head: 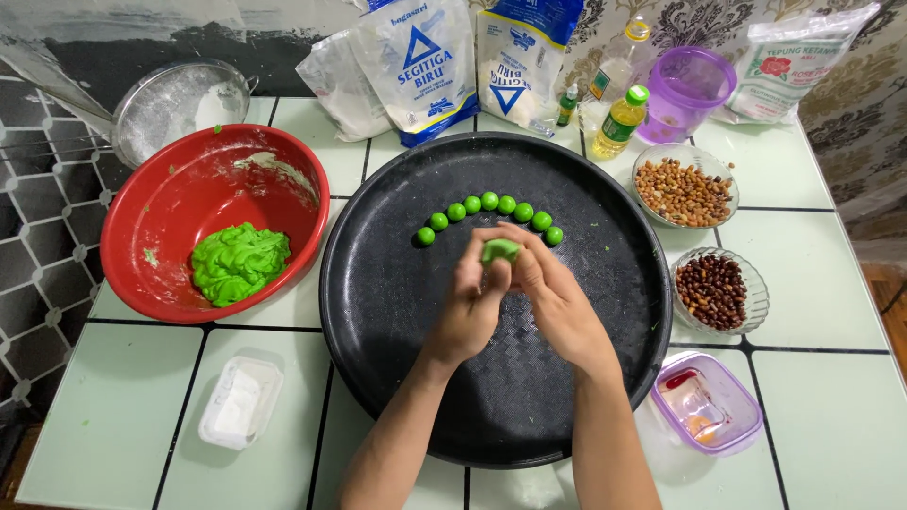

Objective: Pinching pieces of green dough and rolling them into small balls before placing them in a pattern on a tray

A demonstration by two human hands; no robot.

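A small lump of bright green dough (500, 250) sits pinched between the fingertips of both hands, above the middle of a round black tray (397, 378). It is soft-looking, matte, roughly rounded but uneven, and mostly covered by the fingers. The left hand (472, 307) closes its grip on the lump from the left; the right hand (553, 297) presses its grip on it from the right, thumbs meeting over it.

Just beyond the grip, an arc of eight green balls (487, 210) lies on the tray, smooth and even in size, clear of the hands. Nothing stands between the hands and the arc.

Well to the left of the grip a red bowl (179, 189) holds a green dough mass (239, 263). To the right stand a glass bowl of pale nuts (683, 192) and one of dark beans (713, 290), with a purple-lidded box (709, 401) nearer the person. A white tub (240, 401) sits near left on the tiled surface (812, 274). Far beyond the grip are flour bags (420, 61), a small oil bottle (623, 120), a purple cup (687, 92) and a sieve (175, 104).
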